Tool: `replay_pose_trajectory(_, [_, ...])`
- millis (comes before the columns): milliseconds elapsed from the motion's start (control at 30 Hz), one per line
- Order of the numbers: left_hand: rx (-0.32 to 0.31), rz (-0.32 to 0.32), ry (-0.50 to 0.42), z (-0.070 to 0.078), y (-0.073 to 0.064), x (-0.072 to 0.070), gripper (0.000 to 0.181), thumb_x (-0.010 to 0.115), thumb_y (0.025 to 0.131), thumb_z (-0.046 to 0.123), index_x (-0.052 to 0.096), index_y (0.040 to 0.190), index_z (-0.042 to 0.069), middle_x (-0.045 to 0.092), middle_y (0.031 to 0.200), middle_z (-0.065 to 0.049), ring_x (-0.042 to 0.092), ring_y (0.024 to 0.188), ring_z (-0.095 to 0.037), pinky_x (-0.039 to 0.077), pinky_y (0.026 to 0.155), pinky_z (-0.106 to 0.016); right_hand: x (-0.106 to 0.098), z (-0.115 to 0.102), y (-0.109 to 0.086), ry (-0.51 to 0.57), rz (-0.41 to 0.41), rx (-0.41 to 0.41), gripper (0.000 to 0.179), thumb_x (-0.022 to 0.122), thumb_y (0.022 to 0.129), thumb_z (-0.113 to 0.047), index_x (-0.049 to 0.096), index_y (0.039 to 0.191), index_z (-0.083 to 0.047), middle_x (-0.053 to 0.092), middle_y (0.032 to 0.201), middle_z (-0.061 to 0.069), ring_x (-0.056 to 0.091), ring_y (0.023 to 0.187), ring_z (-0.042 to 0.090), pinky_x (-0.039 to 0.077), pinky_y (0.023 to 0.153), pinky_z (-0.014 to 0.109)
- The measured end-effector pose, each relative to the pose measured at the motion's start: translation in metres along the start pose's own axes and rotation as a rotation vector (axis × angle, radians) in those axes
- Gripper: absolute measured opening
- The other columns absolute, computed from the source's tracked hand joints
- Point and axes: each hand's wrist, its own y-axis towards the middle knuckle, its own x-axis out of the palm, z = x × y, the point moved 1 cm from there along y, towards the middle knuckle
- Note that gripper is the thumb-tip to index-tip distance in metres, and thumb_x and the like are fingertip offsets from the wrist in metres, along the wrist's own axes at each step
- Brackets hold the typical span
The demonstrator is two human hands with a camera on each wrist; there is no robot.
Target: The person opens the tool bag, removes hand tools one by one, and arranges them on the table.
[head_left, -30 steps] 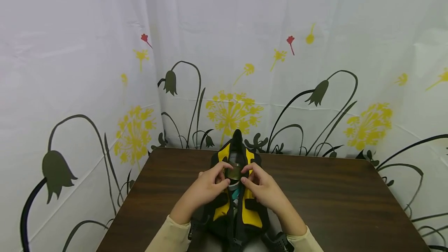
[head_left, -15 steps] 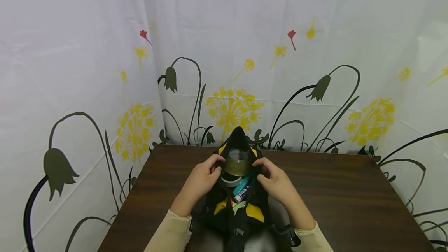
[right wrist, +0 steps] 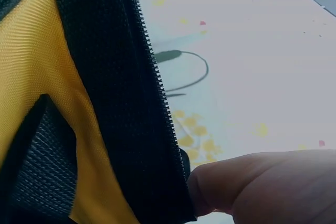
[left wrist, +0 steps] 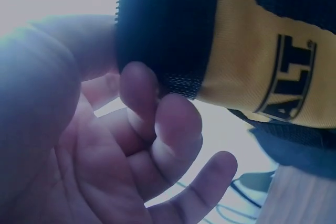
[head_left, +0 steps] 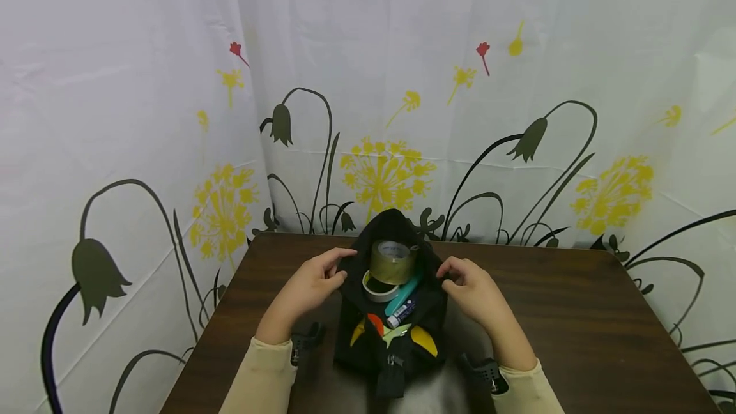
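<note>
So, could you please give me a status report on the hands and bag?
Left hand and right hand holding opposite edges of the bag. Bag unzipped, open. Large tape roll inside; neither hand covering it.

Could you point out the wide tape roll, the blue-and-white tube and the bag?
Wide tape roll (head_left: 392,269), head view: outer side.
Blue-and-white tube (head_left: 402,313), head view: middle of its side.
Bag (right wrist: 123,103), right wrist view: black strip beside zip teeth.

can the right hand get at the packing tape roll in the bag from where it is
Probably yes: the zippered bag gapes open and nothing covers the packing tape roll inside. The right hand would likely have to release the rim it pinches first.
</note>
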Motion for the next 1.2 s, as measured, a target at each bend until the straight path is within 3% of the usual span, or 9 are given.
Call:
replay_pose_trajectory(233, [0.007, 0.015, 0.011, -0.004, -0.006, -0.021, 0.042, 0.062, 0.102, 0.021, 0.057, 0.141, 0.036, 0.045, 0.071, -0.002, 0.038, 0.053, -0.013, 0.039, 0.051, -0.028, -0.018, 0.012, 0.001, 0.034, -0.021, 0.050, 0.016, 0.064, 0.095, -0.014, 0.070, 0.104, -0.025, 0.056, 0.077, 0.004, 0.050, 0.058, 0.020, 0.042, 0.054, 0.032])
replay_pose_trajectory(433, [0.000, 0.030, 0.007, -0.008, -0.008, -0.029, 0.041, 0.063, 0.101, 0.020, 0.059, 0.138, 0.038, 0.045, 0.070, -0.002, 0.039, 0.053, -0.013, 0.038, 0.052, -0.028, -0.026, 0.017, 0.001, 0.048, -0.004, 0.049, 0.017, 0.062, 0.095, -0.014, 0.070, 0.105, -0.025, 0.056, 0.077, 0.005, 0.050, 0.059, 0.020, 0.042, 0.052, 0.032])
replay_pose_trajectory(900, [0.003, -0.062, -0.059, -0.007, -0.007, -0.016, 0.045, 0.056, 0.104, 0.042, 0.045, 0.148, 0.044, 0.046, 0.078, -0.004, 0.042, 0.061, -0.016, 0.040, 0.055, -0.030, -0.012, 0.006, 0.001, 0.091, 0.019, -0.025, 0.009, 0.063, 0.101, -0.028, 0.072, 0.106, -0.027, 0.060, 0.081, 0.000, 0.054, 0.069, 0.020, 0.044, 0.058, 0.030])
replay_pose_trajectory(1200, [0.015, -0.123, -0.093, -0.002, -0.003, -0.004, 0.061, 0.057, 0.098, 0.058, 0.038, 0.153, 0.039, 0.048, 0.080, -0.004, 0.042, 0.059, -0.016, 0.040, 0.053, -0.030, -0.003, -0.002, -0.001, 0.157, -0.006, -0.106, 0.012, 0.062, 0.102, -0.036, 0.072, 0.104, -0.029, 0.070, 0.094, 0.005, 0.056, 0.077, 0.021, 0.045, 0.064, 0.029])
